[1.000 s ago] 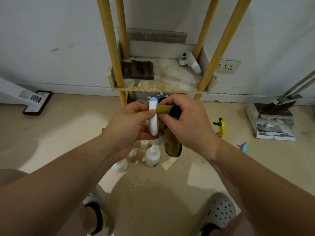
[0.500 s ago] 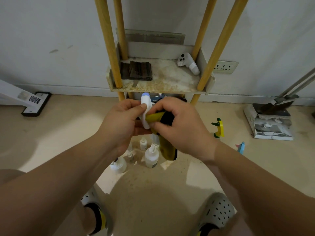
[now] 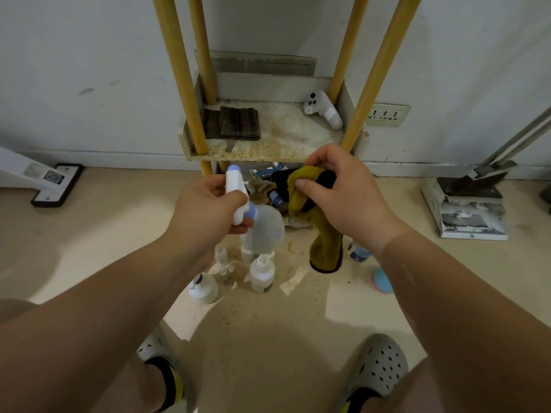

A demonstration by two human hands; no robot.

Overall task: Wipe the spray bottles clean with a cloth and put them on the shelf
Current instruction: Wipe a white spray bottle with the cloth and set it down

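My left hand [image 3: 205, 211] grips the white and blue trigger head of a clear spray bottle [image 3: 264, 229], whose round body tilts to the right. To its right my right hand [image 3: 343, 192] holds a bunched yellow and black cloth [image 3: 325, 234] that hangs down, a short gap away from the bottle. Behind the hands stands the shelf [image 3: 277, 144] with yellow posts, its stained white board in front of the wall. Several small white bottles [image 3: 261, 274] stand on the floor below my hands.
A folded dark cloth [image 3: 235, 123] and a white controller [image 3: 323, 110] lie on the shelf board. A dustpan on papers [image 3: 471, 201] sits at the right, a white appliance base [image 3: 56, 183] at the left. A blue and pink ball [image 3: 383, 280] lies on the floor.
The hands have come apart: the right hand drew the cloth off the bottle to the right, and the left hand tilted the bottle so its clear body now shows.
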